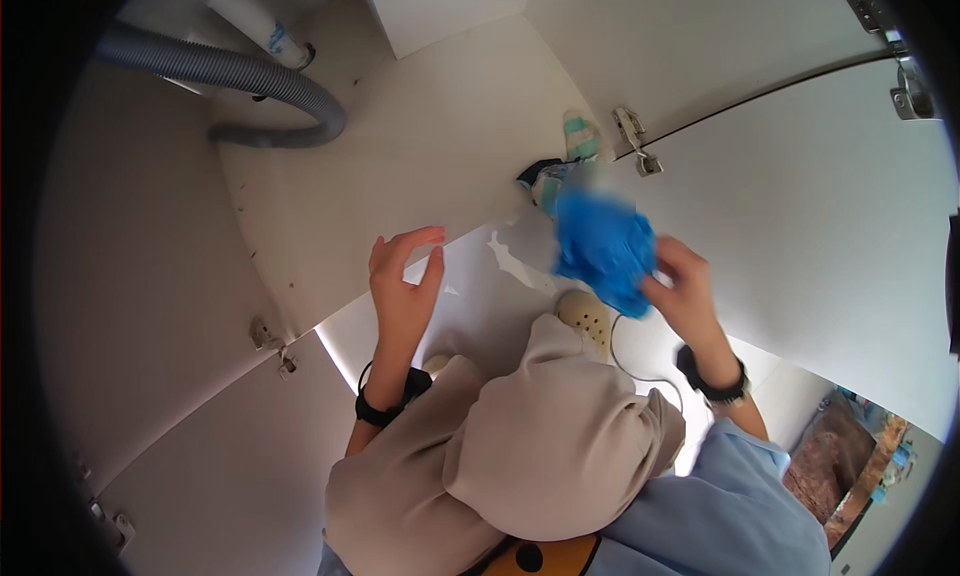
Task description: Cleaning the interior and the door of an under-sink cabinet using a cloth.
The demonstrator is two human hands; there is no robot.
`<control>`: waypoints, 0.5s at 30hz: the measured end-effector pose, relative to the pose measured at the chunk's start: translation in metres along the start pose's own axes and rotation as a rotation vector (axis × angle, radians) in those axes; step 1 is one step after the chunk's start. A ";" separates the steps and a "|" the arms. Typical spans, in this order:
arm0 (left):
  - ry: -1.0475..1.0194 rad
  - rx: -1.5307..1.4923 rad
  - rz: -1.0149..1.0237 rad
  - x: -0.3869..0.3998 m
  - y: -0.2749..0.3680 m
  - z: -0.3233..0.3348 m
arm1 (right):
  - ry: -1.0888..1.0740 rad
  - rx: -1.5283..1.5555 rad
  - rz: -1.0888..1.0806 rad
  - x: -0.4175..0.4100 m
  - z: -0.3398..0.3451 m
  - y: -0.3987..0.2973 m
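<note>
Between the thumb and fingers of my right hand [681,287] hangs a crumpled blue plastic bag [604,246], partly blurred. It is in front of the open right cabinet door [795,223]. My left hand [409,272] hovers over the front edge of the cabinet floor [405,148], thumb and fingertips apart with nothing between them. Beyond the bag, near the right door's hinge, lie a striped teal-and-white item [580,137] and a dark-edged crumpled piece [541,177]. What these two are I cannot tell; the bag covers part of them.
A grey corrugated drain hose [300,88] curves over the cabinet floor at the back left, near a white pipe [259,25]. The left door [225,441] stands open on its metal hinge [274,347]. Below are a cream clog [583,317] and a thin cable [652,381].
</note>
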State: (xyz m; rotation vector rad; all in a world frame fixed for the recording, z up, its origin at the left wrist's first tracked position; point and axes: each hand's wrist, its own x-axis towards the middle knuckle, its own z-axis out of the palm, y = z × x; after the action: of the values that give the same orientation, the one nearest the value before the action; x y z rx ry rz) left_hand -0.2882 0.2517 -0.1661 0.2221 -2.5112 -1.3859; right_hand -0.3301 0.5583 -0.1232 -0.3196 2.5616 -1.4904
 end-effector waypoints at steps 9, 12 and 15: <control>-0.157 -0.029 -0.035 -0.006 -0.008 0.010 | -0.135 -0.716 0.381 -0.153 -0.107 -0.016; -0.237 -0.042 -0.008 -0.012 -0.010 0.020 | -0.462 -1.081 0.685 -0.217 -0.136 0.025; -0.274 -0.100 0.000 -0.019 -0.013 0.021 | -0.675 -1.228 0.892 -0.281 -0.177 0.087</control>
State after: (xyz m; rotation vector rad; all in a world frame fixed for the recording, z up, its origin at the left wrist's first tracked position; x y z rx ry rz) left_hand -0.2761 0.2663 -0.1908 0.0120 -2.6444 -1.6356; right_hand -0.1116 0.8221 -0.1030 0.1830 2.1458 0.4825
